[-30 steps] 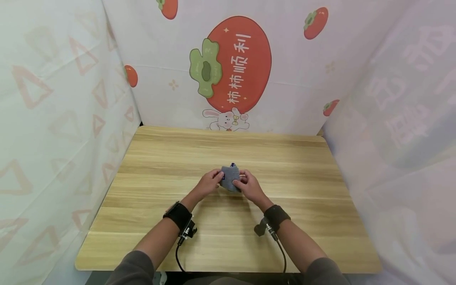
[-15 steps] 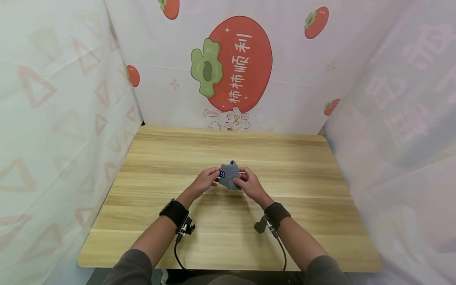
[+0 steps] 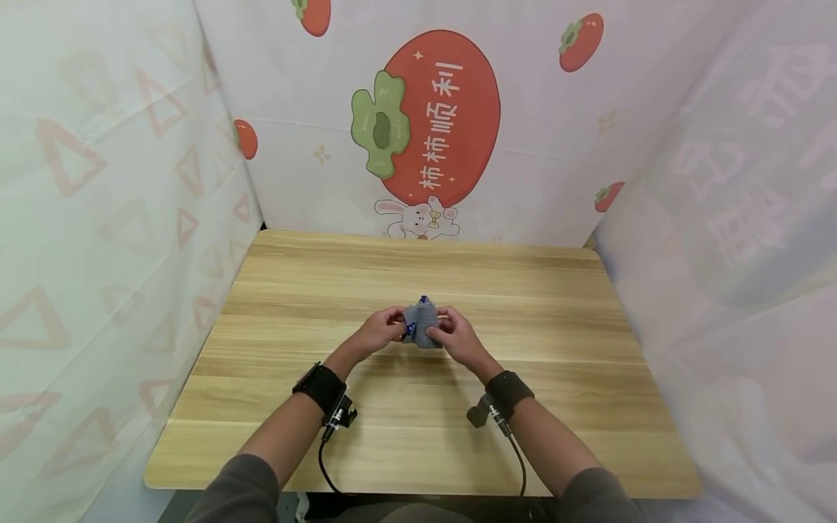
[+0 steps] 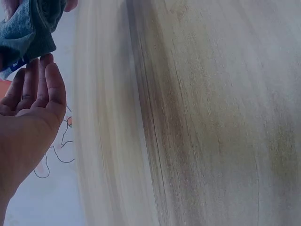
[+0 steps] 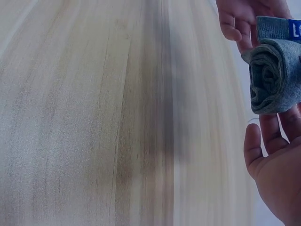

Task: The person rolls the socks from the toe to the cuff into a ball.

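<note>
Grey knit socks (image 3: 427, 325), rolled into a small bundle, are held between both hands above the table. In the right wrist view the rolled socks (image 5: 273, 77) show a spiral end, with a flat cuff carrying a blue label (image 5: 295, 29) beyond it. My left hand (image 3: 379, 331) pinches the cuff at the bundle's left side, near the label. My right hand (image 3: 459, 340) grips the roll from the right, thumb on its near face and fingers behind. In the left wrist view the left hand (image 4: 35, 108) has its fingers under the socks (image 4: 28, 33); its thumb is hidden.
A wood-grain table (image 3: 523, 407) lies beneath the hands. Printed white curtains (image 3: 536, 181) stand behind it and at both sides. Each wrist wears a black band with a camera; a cable (image 3: 325, 465) runs from the left one toward the table's front edge.
The left hand first shifted slightly left, uncovering the blue label, then pinched the cuff there again. The flat front has parted into a roll and a flap. The right hand hardly moved.
</note>
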Demonstrator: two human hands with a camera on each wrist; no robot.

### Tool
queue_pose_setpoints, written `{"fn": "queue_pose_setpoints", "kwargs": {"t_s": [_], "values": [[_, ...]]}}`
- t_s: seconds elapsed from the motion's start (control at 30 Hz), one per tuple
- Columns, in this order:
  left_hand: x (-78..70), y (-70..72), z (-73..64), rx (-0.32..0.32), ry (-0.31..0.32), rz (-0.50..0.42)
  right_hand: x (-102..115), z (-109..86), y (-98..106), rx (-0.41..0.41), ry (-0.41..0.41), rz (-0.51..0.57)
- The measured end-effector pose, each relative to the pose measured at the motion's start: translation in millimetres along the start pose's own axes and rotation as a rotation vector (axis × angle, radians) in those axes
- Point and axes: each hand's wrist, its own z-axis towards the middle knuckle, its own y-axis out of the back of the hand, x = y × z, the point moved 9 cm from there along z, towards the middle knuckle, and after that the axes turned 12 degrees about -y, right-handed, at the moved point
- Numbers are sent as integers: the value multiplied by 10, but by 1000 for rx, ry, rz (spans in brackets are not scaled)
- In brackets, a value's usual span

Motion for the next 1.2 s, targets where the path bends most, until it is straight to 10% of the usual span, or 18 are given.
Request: {"fn": "queue_pose_setpoints", "kwargs": {"t_s": [0.6, 1.2], "values": [[-54, -95, 7, 46, 6, -44, -185, 174, -46, -5, 45, -118], [-204, 118, 40, -275, 39, 265, 168, 47, -34, -366, 230, -352]]}}
